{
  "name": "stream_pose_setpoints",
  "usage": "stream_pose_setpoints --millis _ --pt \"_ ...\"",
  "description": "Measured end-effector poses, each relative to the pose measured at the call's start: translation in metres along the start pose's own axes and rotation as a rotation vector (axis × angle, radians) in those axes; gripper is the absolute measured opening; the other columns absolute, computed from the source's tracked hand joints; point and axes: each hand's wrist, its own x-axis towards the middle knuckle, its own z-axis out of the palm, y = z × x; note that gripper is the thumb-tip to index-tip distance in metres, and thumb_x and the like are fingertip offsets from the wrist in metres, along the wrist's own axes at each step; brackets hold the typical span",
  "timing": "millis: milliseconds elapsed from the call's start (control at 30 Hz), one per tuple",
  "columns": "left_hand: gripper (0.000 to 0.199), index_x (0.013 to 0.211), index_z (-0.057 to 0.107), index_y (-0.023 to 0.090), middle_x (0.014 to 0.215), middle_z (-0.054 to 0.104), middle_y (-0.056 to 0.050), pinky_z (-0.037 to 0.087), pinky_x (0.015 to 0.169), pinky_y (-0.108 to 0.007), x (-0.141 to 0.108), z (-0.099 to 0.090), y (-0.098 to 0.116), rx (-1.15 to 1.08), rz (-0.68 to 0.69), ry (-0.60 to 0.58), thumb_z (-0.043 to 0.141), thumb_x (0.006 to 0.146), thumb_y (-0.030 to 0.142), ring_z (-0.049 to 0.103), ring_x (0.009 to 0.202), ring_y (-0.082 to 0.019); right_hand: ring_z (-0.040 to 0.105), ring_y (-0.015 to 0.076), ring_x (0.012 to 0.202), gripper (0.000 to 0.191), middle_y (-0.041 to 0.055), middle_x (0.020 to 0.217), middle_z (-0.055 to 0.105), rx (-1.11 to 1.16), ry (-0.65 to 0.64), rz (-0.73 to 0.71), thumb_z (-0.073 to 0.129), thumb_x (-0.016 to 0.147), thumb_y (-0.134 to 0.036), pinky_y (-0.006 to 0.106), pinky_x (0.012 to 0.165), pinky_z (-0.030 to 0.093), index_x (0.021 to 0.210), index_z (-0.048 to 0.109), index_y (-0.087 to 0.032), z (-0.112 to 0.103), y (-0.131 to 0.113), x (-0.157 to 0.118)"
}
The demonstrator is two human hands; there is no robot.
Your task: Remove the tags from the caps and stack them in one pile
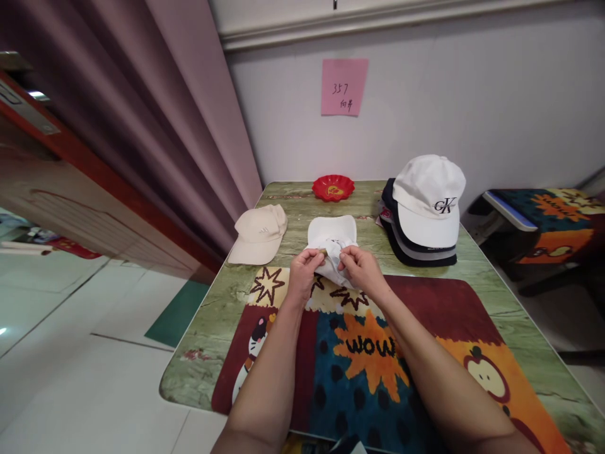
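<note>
A white cap (332, 229) lies at the middle of the table, its brim pointing away from me. My left hand (304, 271) pinches the near back part of this cap, where a small brownish bit shows at the fingertips. With thumb and fingers closed, my right hand (363, 268) grips the cap's fabric just to the right. The crown looks crumpled between both hands, and its underside is hidden. To the left sits a beige cap (258, 236) with a small dark logo. On the right stands a stack of caps, topped by a white cap with dark letters (428, 198).
A red scalloped dish (333, 188) stands near the table's back edge. The patterned mat (425, 296) covers the near part of the green wood-look table (198, 343). A pink note (345, 87) is on the wall, a purple curtain (203, 113) hangs at left.
</note>
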Motion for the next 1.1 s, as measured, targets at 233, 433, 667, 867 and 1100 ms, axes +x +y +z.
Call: stream_pose_setpoints --millis 233,433,667,867,1100 --pt "0.022 0.081 0.066 0.017 0.074 0.067 0.000 0.050 0.074 -0.025 0.0021 -0.0031 0.0018 -0.069 0.028 -0.111 0.077 0.074 0.035 0.063 0.069 -0.013 0.052 0.0133 0.055 0.025 -0.0019 0.062 0.063 -0.024 0.032 -0.078 0.054 0.089 -0.041 0.024 0.058 0.037 0.077 0.062 -0.020 -0.0023 -0.0046 -0.0008" --pt "0.026 0.082 0.066 0.016 0.081 0.067 -0.001 0.052 0.077 -0.026 0.0022 -0.0030 0.0044 -0.087 0.034 -0.135 0.078 0.075 0.038 0.066 0.072 -0.013 0.049 0.0131 0.055 0.029 -0.0031 0.060 0.058 0.033 0.029 -0.101 0.059 0.087 -0.046 0.025 0.059 0.037 0.077 0.062 -0.020 -0.0016 -0.0049 0.0000" --pt "0.029 0.084 0.065 0.016 0.078 0.066 0.001 0.052 0.073 -0.024 0.0037 -0.0027 -0.0001 -0.077 0.032 -0.100 0.079 0.075 0.039 0.065 0.067 -0.011 0.050 0.0135 0.056 0.028 -0.0034 0.058 0.058 0.010 -0.037 -0.047 0.058 0.087 -0.045 0.026 0.060 0.037 0.077 0.064 -0.020 0.0017 0.0023 0.0011" --pt "0.032 0.080 0.067 0.013 0.071 0.068 -0.001 0.053 0.070 -0.026 0.0011 -0.0018 0.0017 -0.045 -0.049 -0.105 0.086 0.065 0.034 0.065 0.064 -0.012 0.050 0.0132 0.056 0.027 -0.0039 0.058 0.059 -0.011 -0.038 -0.043 0.059 0.087 -0.045 0.025 0.059 0.035 0.080 0.066 -0.020 0.0019 0.0034 0.0009" --pt "0.029 0.079 0.065 0.015 0.073 0.067 0.000 0.055 0.070 -0.026 -0.0016 -0.0018 0.0071 -0.042 0.011 -0.110 0.083 0.069 0.035 0.067 0.068 -0.013 0.048 0.0131 0.056 0.027 -0.0034 0.059 0.057 -0.044 -0.046 -0.037 0.059 0.086 -0.045 0.025 0.058 0.035 0.079 0.067 -0.020 -0.0004 -0.0018 -0.0002"
